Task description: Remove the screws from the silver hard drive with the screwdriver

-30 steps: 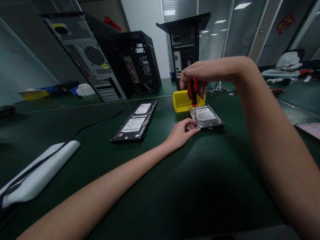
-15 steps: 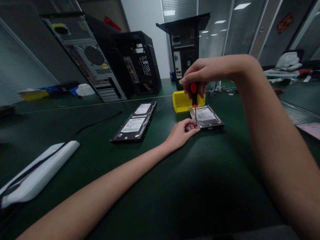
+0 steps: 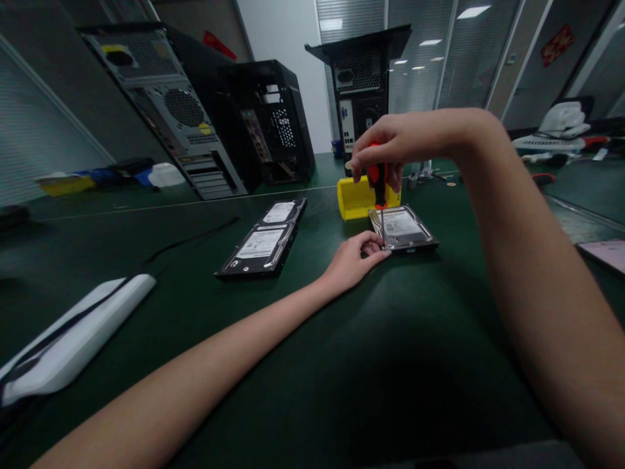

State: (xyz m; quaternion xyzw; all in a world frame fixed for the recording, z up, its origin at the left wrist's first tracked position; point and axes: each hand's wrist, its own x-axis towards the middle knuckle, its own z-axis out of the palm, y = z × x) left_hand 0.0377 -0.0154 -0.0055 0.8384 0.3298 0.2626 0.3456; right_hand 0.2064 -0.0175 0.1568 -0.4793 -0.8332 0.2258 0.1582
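Observation:
My right hand (image 3: 383, 153) is closed around the red and black handle of a screwdriver (image 3: 381, 189), held upright with its shaft pointing straight down. The tip meets the near left corner of a hard drive (image 3: 407, 228) that lies label up on the green table. At that same corner my left hand (image 3: 354, 260) is closed, thumb and fingers pinching the drive's edge around the screwdriver's tip. Whatever sits right under the tip is too small to make out. Just behind the drive is a yellow plastic box (image 3: 355, 198).
Two more hard drives (image 3: 261, 244) lie end to end left of my hands. Computer cases (image 3: 188, 111) stand along the back, one (image 3: 359, 85) behind the yellow box. A white device with a black cable (image 3: 83, 332) lies at left, a pink-topped flat object (image 3: 605, 253) at right.
My right hand's fingers have shifted slightly left and turned on the screwdriver handle, showing more red at its top. The left hand and the drive stay in place.

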